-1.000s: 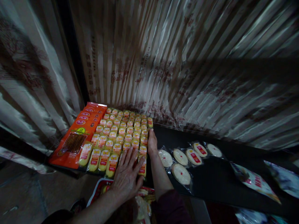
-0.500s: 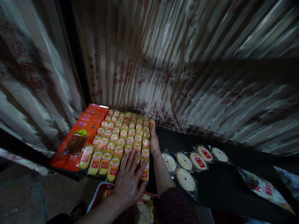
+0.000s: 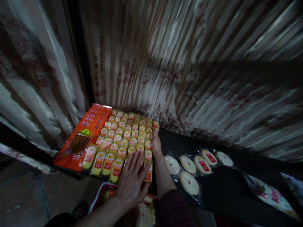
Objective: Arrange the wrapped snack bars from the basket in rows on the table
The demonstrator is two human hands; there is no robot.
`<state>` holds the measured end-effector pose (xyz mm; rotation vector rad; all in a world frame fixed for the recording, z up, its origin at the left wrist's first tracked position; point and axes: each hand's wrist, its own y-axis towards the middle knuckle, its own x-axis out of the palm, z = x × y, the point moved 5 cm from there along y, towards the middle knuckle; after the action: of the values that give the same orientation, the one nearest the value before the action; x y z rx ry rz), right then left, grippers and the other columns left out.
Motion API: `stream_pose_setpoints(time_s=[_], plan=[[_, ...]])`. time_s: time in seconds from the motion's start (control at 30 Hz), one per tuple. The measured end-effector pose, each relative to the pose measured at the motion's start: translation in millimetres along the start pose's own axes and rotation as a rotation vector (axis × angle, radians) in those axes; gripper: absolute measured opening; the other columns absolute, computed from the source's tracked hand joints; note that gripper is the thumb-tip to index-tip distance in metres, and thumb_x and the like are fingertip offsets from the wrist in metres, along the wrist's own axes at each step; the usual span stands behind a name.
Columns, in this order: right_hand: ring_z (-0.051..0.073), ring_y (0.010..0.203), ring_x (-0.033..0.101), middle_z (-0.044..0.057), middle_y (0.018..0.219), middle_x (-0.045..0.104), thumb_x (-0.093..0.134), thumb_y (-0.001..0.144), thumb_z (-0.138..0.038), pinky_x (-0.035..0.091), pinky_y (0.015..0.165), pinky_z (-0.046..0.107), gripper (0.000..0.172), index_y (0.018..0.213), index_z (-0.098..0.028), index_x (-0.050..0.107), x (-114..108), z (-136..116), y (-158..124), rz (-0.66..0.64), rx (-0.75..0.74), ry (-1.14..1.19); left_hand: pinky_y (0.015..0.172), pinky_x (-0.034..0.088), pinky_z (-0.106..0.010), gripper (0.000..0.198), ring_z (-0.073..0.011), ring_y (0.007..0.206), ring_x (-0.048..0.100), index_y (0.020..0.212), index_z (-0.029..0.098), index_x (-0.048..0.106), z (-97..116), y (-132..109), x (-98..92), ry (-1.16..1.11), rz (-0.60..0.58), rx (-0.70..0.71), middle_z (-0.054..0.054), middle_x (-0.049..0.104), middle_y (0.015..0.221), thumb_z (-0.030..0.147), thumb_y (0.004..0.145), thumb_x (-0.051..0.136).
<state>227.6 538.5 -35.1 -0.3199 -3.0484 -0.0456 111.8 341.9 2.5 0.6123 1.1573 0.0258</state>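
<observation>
Several rows of small yellow snack packets [image 3: 123,138] lie packed together on a dark shelf [image 3: 213,186]. My left hand [image 3: 132,181] lies flat with fingers spread on the near right packets of this block. My right hand [image 3: 156,143] is stretched out edge-on against the right side of the block, fingers straight and pointing toward the back wall. Neither hand holds anything. Left of the yellow packets lies a stack of orange packets [image 3: 81,137] with a clear window.
Round white cakes in clear wrappers [image 3: 189,170] lie on the shelf right of my right arm. More wrapped goods [image 3: 267,194] sit at the far right. A striped printed curtain [image 3: 189,69] hangs behind. A red-rimmed container of goods [image 3: 142,211] sits below my arms.
Both hands keep their places on the packet block. The view has shifted slightly; the left hand's fingers have crept a little farther over the near packets.
</observation>
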Motion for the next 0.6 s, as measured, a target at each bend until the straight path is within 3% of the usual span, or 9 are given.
stream_pose_setpoints(time_s=[0.27,0.6], plan=[[0.022,0.122,0.053,0.007,0.131,0.059,0.043,0.084,-0.060,0.041,0.104,0.035,0.065,0.129,-0.016,0.055,5.9,-5.2,-4.0,0.004,0.102,-0.017,0.115,0.021,-0.052,0.068,-0.0321,0.144,0.015,0.144,0.025,0.033,-0.5,0.2,0.8,-0.015,0.005,0.002,-0.009,0.018,0.157,0.041,0.082,0.056],[0.022,0.122,0.052,0.009,0.128,0.061,0.043,0.083,-0.064,0.036,0.107,0.038,0.067,0.124,-0.014,0.059,0.3,-9.4,-8.2,-0.030,-0.007,0.047,0.115,0.019,-0.053,0.069,-0.0320,0.145,0.010,0.146,0.024,0.030,-1.1,0.1,-0.8,-0.066,-0.023,-0.010,-0.011,0.015,0.158,0.043,0.083,0.054]])
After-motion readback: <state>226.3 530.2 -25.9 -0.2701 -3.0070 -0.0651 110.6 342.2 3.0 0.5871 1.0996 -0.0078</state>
